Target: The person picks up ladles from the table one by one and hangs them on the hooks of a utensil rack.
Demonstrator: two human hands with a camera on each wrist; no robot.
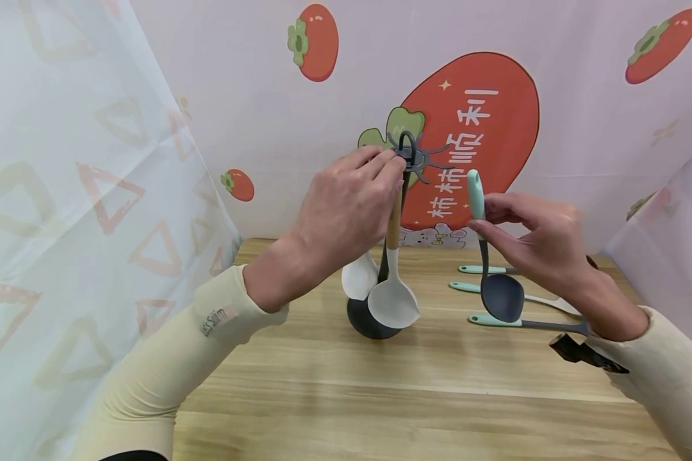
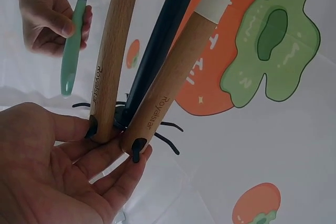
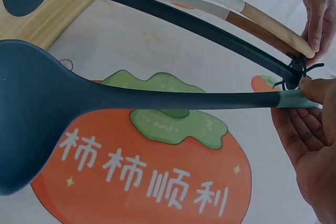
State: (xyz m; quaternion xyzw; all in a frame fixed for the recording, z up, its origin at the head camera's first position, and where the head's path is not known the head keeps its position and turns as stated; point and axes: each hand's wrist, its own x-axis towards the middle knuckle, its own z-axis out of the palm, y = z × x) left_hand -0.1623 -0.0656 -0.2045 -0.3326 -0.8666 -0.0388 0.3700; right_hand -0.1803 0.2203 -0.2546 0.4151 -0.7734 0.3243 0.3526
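Note:
A dark utensil stand with a round base (image 1: 371, 320) and a ring of hooks (image 1: 412, 157) on top stands upright on the table. From it hang a white ladle (image 1: 393, 304) with a wooden handle and a second white utensil (image 1: 360, 276), partly hidden behind my left hand. My left hand (image 1: 352, 192) is at the stand's top, thumb and fingers pinching the end of a wooden handle (image 2: 113, 61); another wooden handle (image 2: 176, 77) lies against its fingertips. To the right, my right hand (image 1: 539, 240) grips the mint-green handle of a dark ladle (image 1: 502, 298), bowl down, apart from the hooks.
On the table's right side lie several utensils with mint-green handles (image 1: 493, 320), partly hidden by my right arm. A printed cloth (image 1: 582, 128) hangs close behind the stand, and a pale side cloth (image 1: 92, 160) stands on the left.

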